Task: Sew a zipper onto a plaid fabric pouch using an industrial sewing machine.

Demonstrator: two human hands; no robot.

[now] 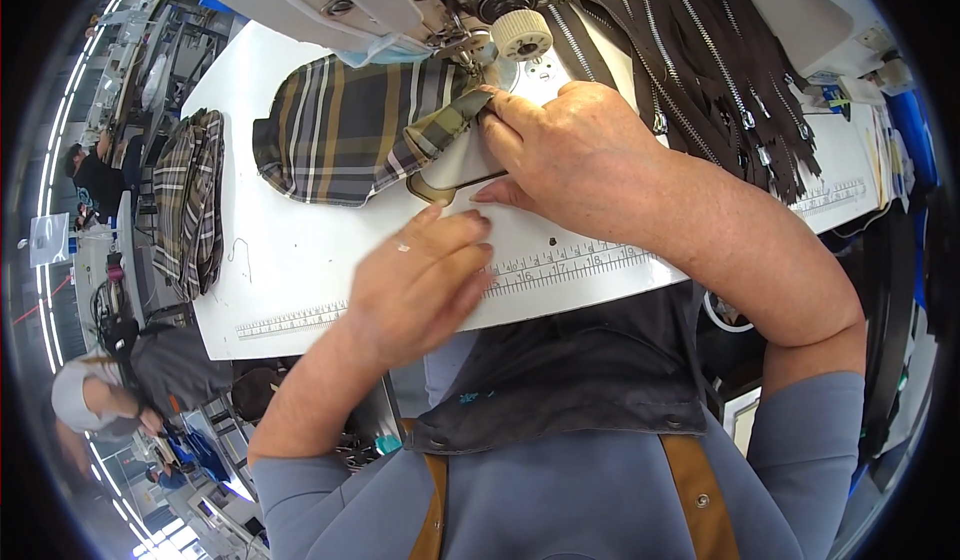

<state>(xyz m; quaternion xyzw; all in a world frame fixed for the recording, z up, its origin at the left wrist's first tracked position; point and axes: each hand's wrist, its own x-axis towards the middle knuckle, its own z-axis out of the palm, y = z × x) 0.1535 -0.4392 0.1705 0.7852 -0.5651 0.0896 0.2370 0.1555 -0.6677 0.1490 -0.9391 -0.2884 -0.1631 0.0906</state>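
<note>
A plaid fabric piece with a rounded end lies on the white sewing table, its right edge folded into a narrow strip beneath the sewing machine. My right hand pinches that folded strip beside the needle area, thumb stretched down toward the tabletop. My left hand is lower left, over the printed ruler edge, slightly blurred, with loosely bent fingers apart and nothing visible in them.
Folded plaid pieces sit at the left of the table. Dark brown zippers cover the back right. A co-worker is at lower left, another person farther back beside other workstations.
</note>
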